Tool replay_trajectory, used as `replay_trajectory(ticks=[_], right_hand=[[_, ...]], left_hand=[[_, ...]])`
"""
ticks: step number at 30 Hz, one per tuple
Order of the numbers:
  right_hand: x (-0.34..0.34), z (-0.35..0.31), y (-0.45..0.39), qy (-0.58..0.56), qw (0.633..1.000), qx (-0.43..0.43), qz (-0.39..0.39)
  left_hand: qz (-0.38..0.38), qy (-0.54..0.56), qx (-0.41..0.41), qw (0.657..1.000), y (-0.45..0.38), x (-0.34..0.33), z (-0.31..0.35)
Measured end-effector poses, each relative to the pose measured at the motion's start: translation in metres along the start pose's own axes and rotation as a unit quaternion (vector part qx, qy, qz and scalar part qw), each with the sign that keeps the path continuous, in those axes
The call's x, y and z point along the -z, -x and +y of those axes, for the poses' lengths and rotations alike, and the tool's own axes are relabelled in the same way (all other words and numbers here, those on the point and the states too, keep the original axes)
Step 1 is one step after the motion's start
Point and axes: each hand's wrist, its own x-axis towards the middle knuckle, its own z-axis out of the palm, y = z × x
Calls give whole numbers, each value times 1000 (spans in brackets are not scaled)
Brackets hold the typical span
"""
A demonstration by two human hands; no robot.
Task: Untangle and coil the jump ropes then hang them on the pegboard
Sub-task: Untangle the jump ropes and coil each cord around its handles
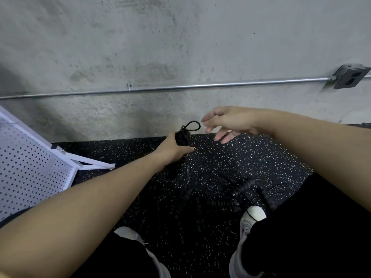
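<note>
Floor: I see black rubber matting flecked with white (230,157), meeting a bare grey concrete wall (160,47).
Left edge: white perforated metal pegboard (30,167), cut off.
Hard to read: more dark ropes (230,199) near my shoes, blurred.
Left hand (172,149): fingers curled round a coiled black jump rope (183,136).
Right hand (226,123): spread, just beside the rope's loop, apart.

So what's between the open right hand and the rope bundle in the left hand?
Nothing: in the head view, only wall and floor show between the right hand and the rope bundle that the left hand grips.
</note>
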Motion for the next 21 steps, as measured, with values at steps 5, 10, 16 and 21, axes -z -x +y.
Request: replay_trajectory(ticks=[5, 10, 16, 21], right_hand=[[1, 16, -25, 89, 995, 4, -39], [-4, 44, -70, 128, 987, -18, -91], [-33, 105, -136, 86, 990, -45, -104], [-65, 154, -174, 72, 985, -71, -143]], left_hand=[[-44, -43, 23, 998, -34, -20, -22], [-45, -97, 52, 993, -77, -46, -56], [-29, -191, 100, 976, -125, -79, -117], [-63, -227, 145, 961, -152, -95, -162]])
